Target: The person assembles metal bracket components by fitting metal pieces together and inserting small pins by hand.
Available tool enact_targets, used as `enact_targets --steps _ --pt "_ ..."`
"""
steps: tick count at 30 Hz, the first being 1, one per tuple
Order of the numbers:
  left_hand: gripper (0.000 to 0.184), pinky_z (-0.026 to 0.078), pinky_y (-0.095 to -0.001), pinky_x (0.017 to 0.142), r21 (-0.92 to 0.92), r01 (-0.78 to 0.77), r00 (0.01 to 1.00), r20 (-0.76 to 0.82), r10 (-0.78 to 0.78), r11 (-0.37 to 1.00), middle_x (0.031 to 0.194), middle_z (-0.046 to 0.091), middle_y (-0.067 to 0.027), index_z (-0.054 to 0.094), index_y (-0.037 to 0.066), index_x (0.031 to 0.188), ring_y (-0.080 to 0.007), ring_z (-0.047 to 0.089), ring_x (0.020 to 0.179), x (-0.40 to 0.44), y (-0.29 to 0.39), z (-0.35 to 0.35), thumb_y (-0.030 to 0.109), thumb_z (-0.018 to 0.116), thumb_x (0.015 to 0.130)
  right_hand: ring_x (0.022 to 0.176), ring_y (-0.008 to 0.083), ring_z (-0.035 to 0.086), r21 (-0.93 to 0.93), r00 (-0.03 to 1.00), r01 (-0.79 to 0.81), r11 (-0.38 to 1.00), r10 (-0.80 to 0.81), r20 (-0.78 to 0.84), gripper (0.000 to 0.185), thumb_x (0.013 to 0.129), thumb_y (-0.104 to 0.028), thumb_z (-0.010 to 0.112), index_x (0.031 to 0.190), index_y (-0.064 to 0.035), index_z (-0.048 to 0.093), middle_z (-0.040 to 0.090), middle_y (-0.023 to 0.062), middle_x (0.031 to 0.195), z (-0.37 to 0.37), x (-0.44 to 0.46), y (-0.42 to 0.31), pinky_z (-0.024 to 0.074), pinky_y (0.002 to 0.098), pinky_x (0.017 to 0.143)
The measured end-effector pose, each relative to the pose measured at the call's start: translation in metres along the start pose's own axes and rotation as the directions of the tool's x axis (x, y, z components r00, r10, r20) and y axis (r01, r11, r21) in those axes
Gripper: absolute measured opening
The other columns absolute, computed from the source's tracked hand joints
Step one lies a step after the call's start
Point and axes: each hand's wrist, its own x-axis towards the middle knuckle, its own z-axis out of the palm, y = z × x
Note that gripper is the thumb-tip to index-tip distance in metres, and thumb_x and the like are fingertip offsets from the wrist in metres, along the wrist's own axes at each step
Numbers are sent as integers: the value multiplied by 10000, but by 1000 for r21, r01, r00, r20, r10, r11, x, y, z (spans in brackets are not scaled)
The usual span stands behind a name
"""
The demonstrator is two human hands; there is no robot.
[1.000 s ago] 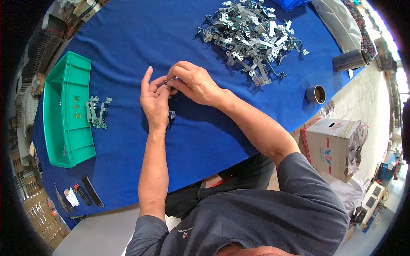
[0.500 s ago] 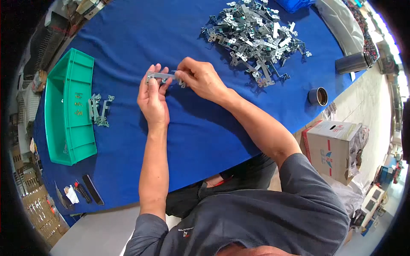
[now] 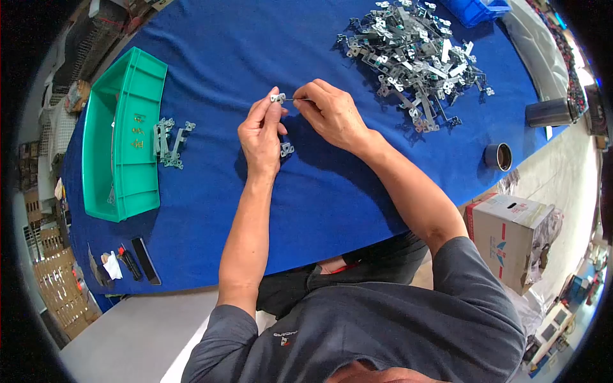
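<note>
My left hand (image 3: 260,139) is closed on a small silvery metal bracket (image 3: 278,97), whose holed end shows at the fingertips. Below the fingers, another holed metal end (image 3: 287,150) sticks out; I cannot tell whether it belongs to the same bracket. My right hand (image 3: 332,113) pinches a thin dark rod (image 3: 291,99) that points left at the bracket's end. Whether its tip touches the bracket is too small to tell. A few similar brackets (image 3: 171,143) lie to the left, beside the green bin (image 3: 121,191).
A large heap of metal brackets (image 3: 415,60) lies at the back right, near a blue bin (image 3: 476,9). Two dark cylinders, one lying (image 3: 549,113) and one short (image 3: 498,157), are at the right edge. A phone (image 3: 146,260) and a red-black tool (image 3: 130,262) lie front left.
My left hand has turned the bracket, so its end now faces up at the fingertips. The right hand has come to that end with the rod. The whole view has shifted slightly.
</note>
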Motion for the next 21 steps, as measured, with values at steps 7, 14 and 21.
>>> enact_targets --steps 7,14,21 --pt "232 397 -159 460 4 55 998 9 -55 999 1016 711 -77 700 -1 1162 -10 518 582 -2 8 0 62 654 943 745 348 640 -54 1000 15 998 -16 -10 101 896 -136 640 943 -49 623 622 134 846 0 0 1 519 448 622" --pt "220 414 -165 474 -53 82 997 -13 -82 995 1024 716 -79 716 3 1129 -25 526 592 -3 9 1 21 674 914 727 358 635 -56 999 -32 998 32 -12 112 901 -164 644 909 -52 633 610 128 810 0 0 -2 516 460 609" --pt "247 408 -172 496 -82 140 989 -43 -144 987 1069 723 -89 715 -4 1133 -39 521 592 -1 6 1 -11 689 888 738 348 664 -87 998 -59 995 57 -30 164 890 -161 685 962 -22 640 654 170 857 2 -2 -1 521 422 629"
